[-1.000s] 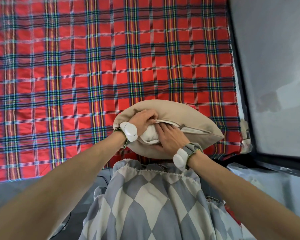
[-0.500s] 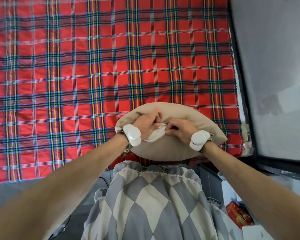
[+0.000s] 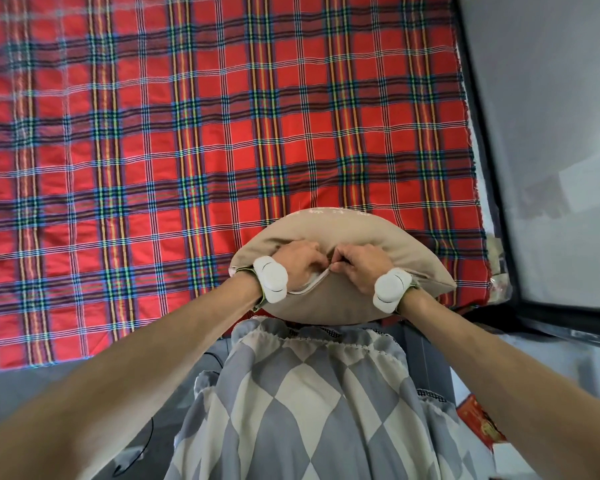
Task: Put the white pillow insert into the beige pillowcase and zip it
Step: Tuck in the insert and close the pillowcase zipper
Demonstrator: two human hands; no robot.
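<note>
- The beige pillowcase (image 3: 326, 233) lies plump on the red plaid blanket (image 3: 187, 133) of a bed, with its zipper side turned toward the person.
- The white pillow insert (image 3: 307, 284) sits inside the pillowcase. Only a thin white sliver shows, through the gap left of the pillowcase's middle.
- The zipper (image 3: 321, 276) runs along the near face of the pillowcase. The stretch under the left wrist is open; the rest is hidden by the right hand.
- The left hand (image 3: 300, 263) rests on the left half of the pillowcase, its fingers (image 3: 314, 252) curled into the fabric above the gap and gripping it.
- The right hand (image 3: 362, 268) is just beside the left, on the middle of the pillowcase. Its fingers are curled tight and pinch at the zipper line; whether the pull tab is between them cannot be told.
- Each wrist carries a white pod on a strap, the left one (image 3: 271, 284) and the right one (image 3: 390, 294), both over the near part of the pillowcase.
- A grey and cream diamond-patterned garment (image 3: 309, 393) hangs on the near side of the pillowcase.
- A red packet (image 3: 482, 426) lies on the floor, to the near right of the pillowcase and well apart from it.
</note>
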